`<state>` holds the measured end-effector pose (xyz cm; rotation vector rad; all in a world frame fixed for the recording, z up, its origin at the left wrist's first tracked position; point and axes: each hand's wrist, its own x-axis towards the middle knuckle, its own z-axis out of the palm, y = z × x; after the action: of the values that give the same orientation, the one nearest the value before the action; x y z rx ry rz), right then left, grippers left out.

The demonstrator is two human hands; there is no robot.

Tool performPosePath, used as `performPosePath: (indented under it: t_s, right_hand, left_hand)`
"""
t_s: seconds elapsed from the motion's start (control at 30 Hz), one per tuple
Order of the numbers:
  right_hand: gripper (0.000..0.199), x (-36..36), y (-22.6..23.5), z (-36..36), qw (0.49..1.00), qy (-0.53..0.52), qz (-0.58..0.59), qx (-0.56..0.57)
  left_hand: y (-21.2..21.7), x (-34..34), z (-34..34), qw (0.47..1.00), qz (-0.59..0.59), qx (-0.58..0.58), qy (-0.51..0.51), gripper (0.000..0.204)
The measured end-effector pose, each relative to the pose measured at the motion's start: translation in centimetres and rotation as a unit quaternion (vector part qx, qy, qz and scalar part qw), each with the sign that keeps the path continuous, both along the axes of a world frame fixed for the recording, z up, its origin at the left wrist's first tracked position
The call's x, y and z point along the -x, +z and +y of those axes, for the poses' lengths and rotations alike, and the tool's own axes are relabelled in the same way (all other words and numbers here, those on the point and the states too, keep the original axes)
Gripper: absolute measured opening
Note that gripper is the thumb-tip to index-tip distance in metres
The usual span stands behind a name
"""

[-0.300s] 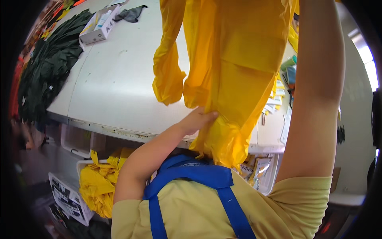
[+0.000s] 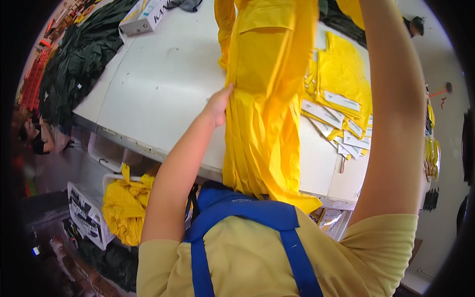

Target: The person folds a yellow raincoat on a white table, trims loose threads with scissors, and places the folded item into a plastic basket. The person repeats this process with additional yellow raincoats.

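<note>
Head view: left hand [image 2: 217, 105] grips a hanging yellow garment [image 2: 269, 114] above a white table [image 2: 158, 84]; right hand raised out of frame, grip unseen.

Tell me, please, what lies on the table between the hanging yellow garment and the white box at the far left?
Nothing: in the head view, the table is bare between the garment and the box.

Hand on a hanging yellow garment

The left hand [image 2: 217, 105] touches the yellow garment [image 2: 267, 99] with its fingers [image 2: 226, 92] on the cloth's edge. The white table [image 2: 158, 84] lies just beyond the fingers. The right arm goes up, out of sight.
</note>
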<state>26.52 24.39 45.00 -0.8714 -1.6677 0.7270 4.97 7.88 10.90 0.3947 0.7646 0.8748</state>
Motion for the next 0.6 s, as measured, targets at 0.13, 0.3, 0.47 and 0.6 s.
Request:
performPosePath:
  t_s: [0.13,0.3,0.47,0.6]
  right_hand:
    - [0.064,-4.3,-20.5,1.0,0.963,0.019,-0.239,0.126]
    - [0.077,-10.2,-41.9,-20.1,0.835,-0.119,-0.399,0.359]
    - [0.075,-8.3,-39.1,-30.5,0.751,-0.122,-0.287,0.582]
    - [0.05,-8.5,-42.6,-30.9,0.839,-0.182,-0.358,0.367]
  left_hand:
    - [-7.2,1.7,-2.4,0.966,0.25,-0.039,0.062,0.084]
    - [-9.4,-3.5,-8.7,0.776,0.593,-0.203,-0.075,0.092]
    - [-13.2,-3.9,-2.5,0.834,0.458,-0.303,-0.062,0.073]
    - [-16.1,-5.9,8.7,0.914,0.253,-0.315,-0.032,0.074]
